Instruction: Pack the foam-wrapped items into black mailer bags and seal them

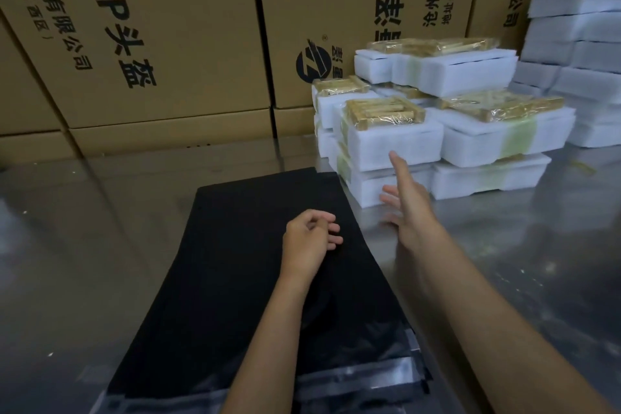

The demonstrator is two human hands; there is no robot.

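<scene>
A stack of black mailer bags [235, 262] lies flat on the metal table in front of me, its adhesive strips at the near end. My left hand [309, 239] hovers over the stack's right part with fingers loosely curled, holding nothing. My right hand [406, 202] stretches forward with straight fingers, just short of the nearest foam-wrapped item [393, 141]. That white foam block, topped by a yellow pack in clear film, sits on another foam block [373, 181].
More foam-wrapped items [504, 134] are piled to the right, and plain foam blocks [578, 44] are stacked at the far right. Large cardboard boxes [151, 44] line the back. The steel table [84, 228] extends left of the bags.
</scene>
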